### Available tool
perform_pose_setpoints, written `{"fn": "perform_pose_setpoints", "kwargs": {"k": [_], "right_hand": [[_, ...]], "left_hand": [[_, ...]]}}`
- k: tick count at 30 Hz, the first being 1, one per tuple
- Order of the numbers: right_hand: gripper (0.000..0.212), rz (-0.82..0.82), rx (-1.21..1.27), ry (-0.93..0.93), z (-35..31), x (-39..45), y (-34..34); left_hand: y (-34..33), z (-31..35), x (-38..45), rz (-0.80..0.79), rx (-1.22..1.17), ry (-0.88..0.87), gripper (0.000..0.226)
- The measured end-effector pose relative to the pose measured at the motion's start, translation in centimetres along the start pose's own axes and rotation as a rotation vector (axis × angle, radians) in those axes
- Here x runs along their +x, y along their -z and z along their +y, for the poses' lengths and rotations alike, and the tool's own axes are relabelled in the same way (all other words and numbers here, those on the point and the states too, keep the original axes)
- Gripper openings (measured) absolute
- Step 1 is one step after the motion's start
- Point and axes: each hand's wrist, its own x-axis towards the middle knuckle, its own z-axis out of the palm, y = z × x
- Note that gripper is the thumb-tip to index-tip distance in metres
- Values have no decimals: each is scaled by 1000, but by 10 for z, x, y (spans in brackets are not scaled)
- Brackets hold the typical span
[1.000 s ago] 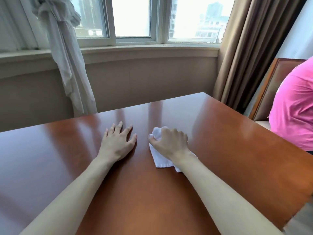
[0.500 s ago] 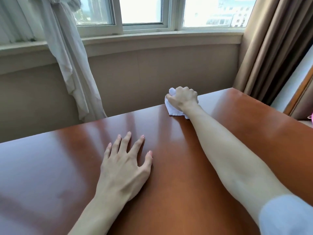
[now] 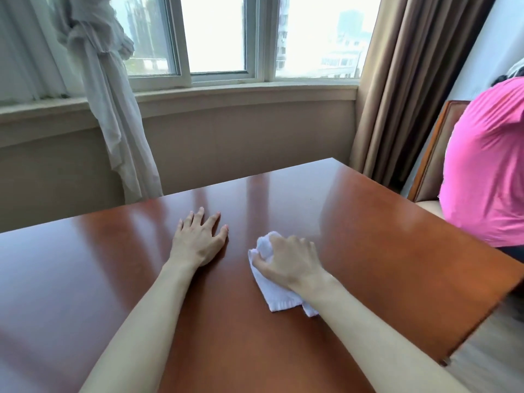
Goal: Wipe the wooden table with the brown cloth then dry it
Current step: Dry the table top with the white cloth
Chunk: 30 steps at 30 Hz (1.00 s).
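Presently, item one: white cloth (image 3: 276, 293), lying on the wooden table (image 3: 397, 265) at about four o'clock from the table's visible middle. It is bunching at its far end and trailing flat toward the viewer. Judged light, soft and limp; it is likely folding and sliding freely on the glossy top, so it is best held by the gathered bunch, with the flat part pressing down. Its white colour is suggesting the drying step rather than the brown-cloth wipe.

Item two: right hand (image 3: 289, 262), lying over the cloth, fingers curling round the bunched end and gripping it.

Item three: left hand (image 3: 198, 239), lying at nine o'clock from the cloth, near but apart. Its fingers are spreading straight, palm resting flat on the wood and holding nothing.

Item four: table, polished reddish wood, reflecting the window (image 3: 215, 35) in pale streaks. Judged hard and slippery.

Hidden or unclear: no brown cloth is showing anywhere. Glare is making it impossible to tell wet patches from reflections. The cloth's middle is lying under the hand and wrist. The table's near and left edges are running out of view. At three o'clock a person in a pink top (image 3: 487, 171) is sitting on a chair (image 3: 433, 143), mostly cut off.
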Motion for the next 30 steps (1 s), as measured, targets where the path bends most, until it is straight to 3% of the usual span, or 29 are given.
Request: {"fn": "perform_pose_setpoints", "kwargs": {"k": [3,6,21,25,30], "right_hand": [[57,107,-27,3,-4,-37,-3],[55,133,-21,-16,1,-17,-7],[40,183,-58,-223,48,333,-49],[45,179,-74,-189,43,325,-49],[47,157,-37,-79,33,225,-39]], "left_hand": [[1,0,-3,-2,-2,-3,63],[-1,0,-3,19,-17,-5,63],[-17,-8,8,136,-4,-15,75],[-16,-9,9,121,-13,4,76],[-14,-3,9,59,-10,9,71]]}}
